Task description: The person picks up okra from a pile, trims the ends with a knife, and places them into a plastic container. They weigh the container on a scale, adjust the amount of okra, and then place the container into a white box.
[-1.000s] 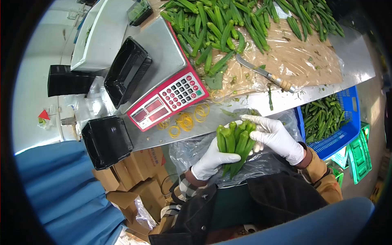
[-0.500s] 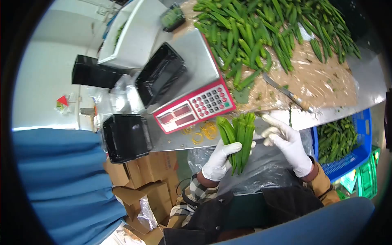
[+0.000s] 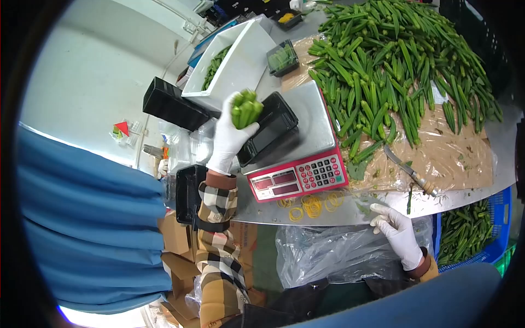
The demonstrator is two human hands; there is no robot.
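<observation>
My left hand (image 3: 227,136), in a white glove, is closed around a bunch of okra (image 3: 246,111) and holds it up at the left edge of a black plastic tray (image 3: 272,127). That tray stands on the metal plate of a red digital scale (image 3: 298,177). The bunch is slightly blurred, its cut ends facing me. White-gloved too, my right hand (image 3: 396,232) hovers at the table's front edge with its fingers loosely bent and apart, nothing in them. Yellow rubber bands (image 3: 311,206) lie between the scale and the table edge.
A large okra heap (image 3: 394,65) covers the back right of the table, with a knife (image 3: 410,170) before it. Behind the scale are a white foam box (image 3: 232,65) and a filled tray (image 3: 282,59). Black trays (image 3: 188,191) stand left; a blue crate (image 3: 500,218) of okra sits right.
My left hand has carried the okra bunch from in front of me up and left to the tray on the scale. My right hand has dropped slightly lower. The view has shifted.
</observation>
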